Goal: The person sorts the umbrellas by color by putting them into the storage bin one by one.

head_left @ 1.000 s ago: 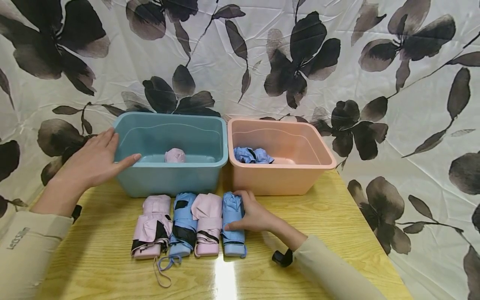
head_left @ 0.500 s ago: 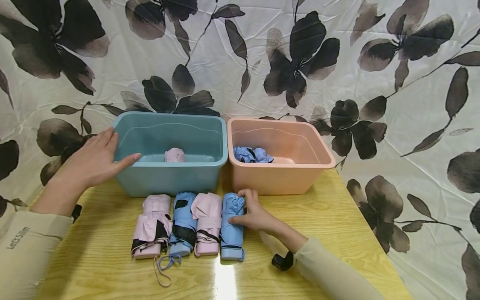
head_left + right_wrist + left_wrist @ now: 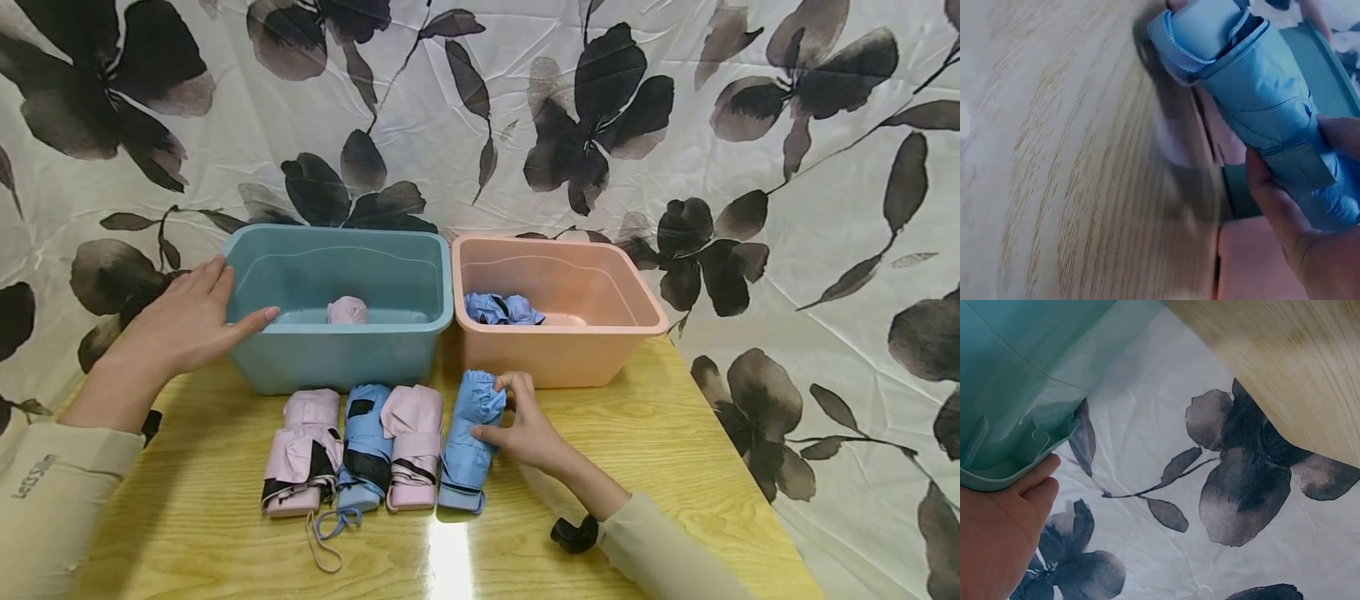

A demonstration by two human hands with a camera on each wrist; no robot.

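My right hand (image 3: 536, 429) pinches a folded blue umbrella (image 3: 471, 442) between thumb and fingers. Its upper end leans right, and the right wrist view shows its handle end (image 3: 1200, 31) with a wrist cord. My left hand (image 3: 176, 321) rests with extended fingers on the left rim of a teal bin (image 3: 337, 358), thumb over the front corner. Left of the held umbrella lie a pink umbrella (image 3: 414, 450), another blue umbrella (image 3: 367, 446) and a second pink umbrella (image 3: 303, 450), side by side in front of the bin.
A peach bin (image 3: 555, 358) stands beside the teal one, with blue folded fabric (image 3: 517, 311) inside. One rolled pink item (image 3: 347, 310) lies in the teal bin. Cord loops (image 3: 326, 554) trail on the wooden table (image 3: 570, 575). A floral cloth (image 3: 465, 108) hangs behind.
My right hand has tilted the rightmost blue umbrella, its upper end moving up and to the right, away from the pink one. The left hand stays on the teal bin.
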